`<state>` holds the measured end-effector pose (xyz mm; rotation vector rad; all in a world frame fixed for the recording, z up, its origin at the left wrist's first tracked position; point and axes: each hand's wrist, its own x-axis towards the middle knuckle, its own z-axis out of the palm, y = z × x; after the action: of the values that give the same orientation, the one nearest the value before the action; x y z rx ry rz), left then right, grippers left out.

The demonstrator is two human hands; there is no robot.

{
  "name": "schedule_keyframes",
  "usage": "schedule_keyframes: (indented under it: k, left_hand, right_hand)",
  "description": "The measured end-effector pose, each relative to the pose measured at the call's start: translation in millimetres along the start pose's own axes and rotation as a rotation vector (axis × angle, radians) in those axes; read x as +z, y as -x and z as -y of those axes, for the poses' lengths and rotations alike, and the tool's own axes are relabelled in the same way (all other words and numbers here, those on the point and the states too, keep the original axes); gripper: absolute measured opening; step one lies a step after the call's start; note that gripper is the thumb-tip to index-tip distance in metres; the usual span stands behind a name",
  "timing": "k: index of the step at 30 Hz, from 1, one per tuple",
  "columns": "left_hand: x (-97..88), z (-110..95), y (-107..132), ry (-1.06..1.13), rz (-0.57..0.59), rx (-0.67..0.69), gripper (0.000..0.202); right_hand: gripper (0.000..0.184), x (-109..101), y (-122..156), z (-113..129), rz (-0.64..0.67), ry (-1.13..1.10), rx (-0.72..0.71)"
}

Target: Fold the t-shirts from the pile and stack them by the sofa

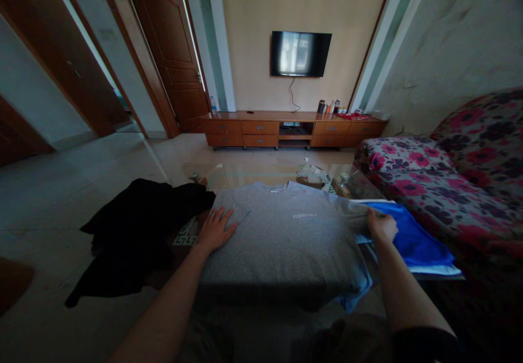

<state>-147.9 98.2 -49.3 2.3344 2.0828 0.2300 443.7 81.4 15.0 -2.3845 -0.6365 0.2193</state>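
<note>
A grey T-shirt (281, 237) with small white lettering lies spread flat on a glass coffee table (261, 175). My left hand (216, 228) rests flat on the shirt's left edge, fingers stretched out. My right hand (381, 225) is at the shirt's right edge with its fingers curled, pinching the sleeve fabric. A blue garment (412, 240) lies under and beside the right hand. A light blue piece of cloth (359, 289) shows beneath the grey shirt's lower right corner.
A black garment (134, 232) hangs off the table's left side onto the floor. A floral sofa (457, 172) stands on the right. A wooden TV cabinet (294, 129) with a wall-mounted television (300, 53) is at the back. Doors stand open on the left.
</note>
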Motion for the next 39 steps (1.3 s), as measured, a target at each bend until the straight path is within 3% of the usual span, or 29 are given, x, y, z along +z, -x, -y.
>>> schedule_keyframes:
  k: [3,7,9,11,13,15,18,22,28,32,34,39]
  left_hand:
    - [1.9,1,0,-0.014,-0.008,0.005,0.072]
    - [4.5,2,0,-0.013,-0.021,0.009,0.073]
    - [5.3,2,0,-0.012,-0.031,0.010,0.073]
    - [5.4,1,0,-0.011,-0.036,0.013,0.073]
    - [4.9,1,1,-0.008,-0.033,0.014,0.074]
    - [4.2,1,1,-0.005,-0.027,0.010,0.074]
    - [3.5,0,3,-0.008,-0.025,0.012,0.074]
    - [3.9,1,2,-0.017,-0.030,0.013,0.074]
    - [4.6,0,2,-0.022,-0.038,0.009,0.073]
    - [5.6,0,2,-0.018,-0.048,0.011,0.073]
    - [6.0,0,2,-0.016,-0.043,0.005,0.073]
    - [5.3,-1,3,-0.017,-0.035,0.000,0.074]
  right_hand:
    - [0.068,-3,2,2,-0.006,0.008,-0.018]
    - [0.061,-10,25,17,-0.111,0.061,-0.117]
    - [0.054,-12,45,28,-0.159,0.114,-0.331]
    - [0.044,-9,70,40,-0.155,0.195,-0.659]
    - [0.036,-2,93,47,-0.037,0.329,-0.933]
    - [0.034,10,112,49,0.162,0.485,-1.072]
    - [0.041,27,128,45,0.397,0.641,-1.075]
    - [0.046,37,134,44,0.466,0.677,-1.003]
    - [0.067,23,115,38,0.456,0.720,-0.917]
    - [0.085,12,88,18,0.666,0.668,-0.858]
    - [0.080,8,78,10,0.746,0.627,-0.874]
    - [0.039,-1,72,7,0.821,0.544,-0.910]
